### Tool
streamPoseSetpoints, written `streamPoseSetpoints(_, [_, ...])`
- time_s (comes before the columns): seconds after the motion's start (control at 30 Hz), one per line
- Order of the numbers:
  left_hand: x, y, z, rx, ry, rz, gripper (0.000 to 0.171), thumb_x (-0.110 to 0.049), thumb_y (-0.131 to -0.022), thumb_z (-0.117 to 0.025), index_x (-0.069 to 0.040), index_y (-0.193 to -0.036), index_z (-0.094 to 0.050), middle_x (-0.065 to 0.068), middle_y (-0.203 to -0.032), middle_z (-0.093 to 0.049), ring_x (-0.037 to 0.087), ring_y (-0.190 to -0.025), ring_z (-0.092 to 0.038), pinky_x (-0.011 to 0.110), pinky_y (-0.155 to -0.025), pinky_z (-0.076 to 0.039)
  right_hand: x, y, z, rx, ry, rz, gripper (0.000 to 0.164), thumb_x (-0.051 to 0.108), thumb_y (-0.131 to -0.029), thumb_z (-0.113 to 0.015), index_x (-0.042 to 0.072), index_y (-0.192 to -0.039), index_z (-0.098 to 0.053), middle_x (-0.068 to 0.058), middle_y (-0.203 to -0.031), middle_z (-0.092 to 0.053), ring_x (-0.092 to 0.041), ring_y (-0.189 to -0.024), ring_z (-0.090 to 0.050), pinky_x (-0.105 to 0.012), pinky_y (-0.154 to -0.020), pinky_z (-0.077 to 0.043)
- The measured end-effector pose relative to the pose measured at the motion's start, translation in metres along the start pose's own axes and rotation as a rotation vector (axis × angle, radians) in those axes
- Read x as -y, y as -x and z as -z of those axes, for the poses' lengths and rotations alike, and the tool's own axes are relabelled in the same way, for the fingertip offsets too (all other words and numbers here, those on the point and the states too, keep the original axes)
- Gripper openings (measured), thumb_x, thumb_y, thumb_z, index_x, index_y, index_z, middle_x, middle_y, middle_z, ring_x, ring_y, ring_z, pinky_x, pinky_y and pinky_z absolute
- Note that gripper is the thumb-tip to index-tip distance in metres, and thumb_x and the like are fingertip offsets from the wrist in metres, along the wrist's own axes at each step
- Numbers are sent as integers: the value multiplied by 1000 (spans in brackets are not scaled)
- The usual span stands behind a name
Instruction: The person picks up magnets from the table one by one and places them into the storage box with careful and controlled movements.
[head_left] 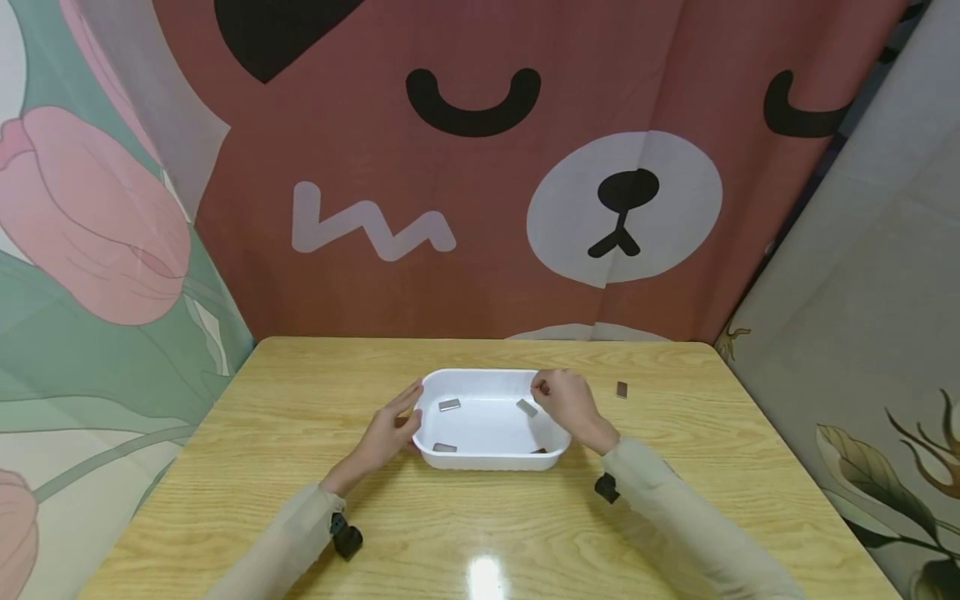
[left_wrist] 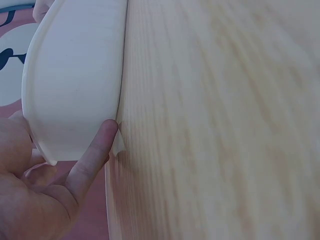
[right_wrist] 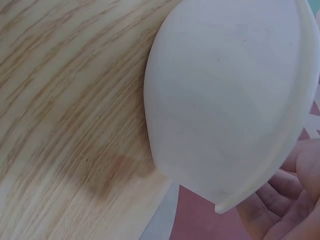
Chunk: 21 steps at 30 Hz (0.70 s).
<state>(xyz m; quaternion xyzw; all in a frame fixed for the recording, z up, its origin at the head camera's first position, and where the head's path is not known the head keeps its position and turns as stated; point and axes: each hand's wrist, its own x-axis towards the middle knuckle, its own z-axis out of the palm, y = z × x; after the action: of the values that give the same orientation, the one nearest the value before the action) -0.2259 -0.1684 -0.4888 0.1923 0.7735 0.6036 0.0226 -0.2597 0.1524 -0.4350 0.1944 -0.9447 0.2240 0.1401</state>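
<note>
A white rectangular tray (head_left: 487, 461) with rounded corners stands on the table. Several small flat rectangular pieces with a metallic grey look lie inside it: one piece (head_left: 449, 405) at the back left, another piece (head_left: 527, 408) towards the right, others near the front wall. My left hand (head_left: 390, 433) rests against the tray's left end; in the left wrist view a straight finger (left_wrist: 95, 155) touches the bottom edge of its wall. Over the right rim is my right hand (head_left: 566, 400), fingers bent and tips close together above the inside. Whether anything sits between those fingertips is hidden.
One more small grey-brown piece (head_left: 622, 389) lies on the wooden table (head_left: 300, 400), right of the tray. A printed cloth with a bear face (head_left: 480, 292) hangs behind the table, and patterned cloths hang at both sides.
</note>
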Motion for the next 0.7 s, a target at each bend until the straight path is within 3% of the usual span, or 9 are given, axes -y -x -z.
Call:
streamPoseSetpoints(0.1, [-1, 0, 0, -1, -6, -1, 52, 2, -102, -48, 8, -150, -29, 20, -162, -14, 53, -111, -57, 38, -62, -65, 0, 1, 2, -8, -6, 7, 6, 5, -89, -72, 5, -86, -76, -4, -75, -70, -10, -61, -61, -24, -51, -53])
streamPoseSetpoints(0.33, [-27, 5, -2, 14, -8, 18, 52, 3, -102, -48, 13, -148, -27, 25, -160, -15, 58, -112, -53, 45, -66, -65, -2, 1, 4, -26, -38, 20, 6, 4, -89, -71, 5, -86, -76, -3, -74, -70, -9, -60, -60, -24, -51, -53])
streamPoseSetpoints(0.7, [0, 0, 0, -10, -15, -23, 52, 2, -102, -49, 8, -150, -30, 21, -162, -16, 53, -110, -57, 37, -61, -65, -6, 0, 7, -49, -43, 28, 6, 3, -89, -70, 1, -90, -76, -5, -76, -71, -10, -60, -60, -27, -53, -56])
